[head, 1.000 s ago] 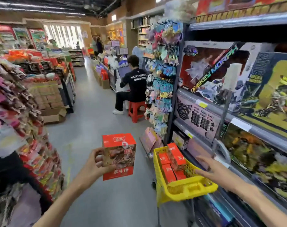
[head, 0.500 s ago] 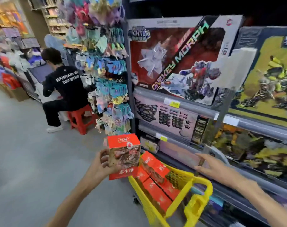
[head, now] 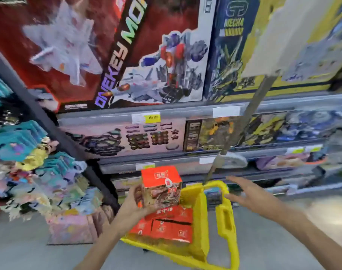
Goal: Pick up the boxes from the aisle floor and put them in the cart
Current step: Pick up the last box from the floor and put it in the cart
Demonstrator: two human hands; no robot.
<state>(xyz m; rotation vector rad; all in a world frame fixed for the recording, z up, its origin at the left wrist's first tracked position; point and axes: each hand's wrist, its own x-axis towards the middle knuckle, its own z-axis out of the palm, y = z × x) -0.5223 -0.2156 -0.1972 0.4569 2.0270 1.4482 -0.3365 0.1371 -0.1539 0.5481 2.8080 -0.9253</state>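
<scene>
Compared with the frame half a second earlier, the view has swung toward the shelving (head: 178, 112): the seated person and the red stool are out of frame, and the toy cartons fill the upper half. The held box (head: 161, 187) has moved from beside the cart to directly above the cart's left half.

The left hand (head: 136, 204) grips the box from its left side, fingers wrapped around the lower part. The box is upright, a rectangular cardboard carton with an orange-red top and a printed photographic panel on its faces. Its lower edge overlaps the boxes already in the cart; contact cannot be determined.

The cart (head: 202, 221) is a yellow plastic basket with perforated walls and a moulded slot handle at its right rim. Inside it lie several flat orange-red boxes (head: 171, 228) of the same print, packed side by side against the left wall.

The right hand (head: 252, 197) hovers above the cart's right rim, holding nothing, palm down, fingers spread wide. A small dark blue box (head: 213, 195) sits just left of it at the far right corner of the cart.

A grey metal pole (head: 242, 125) rises from the far rim and carries a pale card. The floor (head: 20, 250) is smooth grey. Image blur limits finer detail.
</scene>
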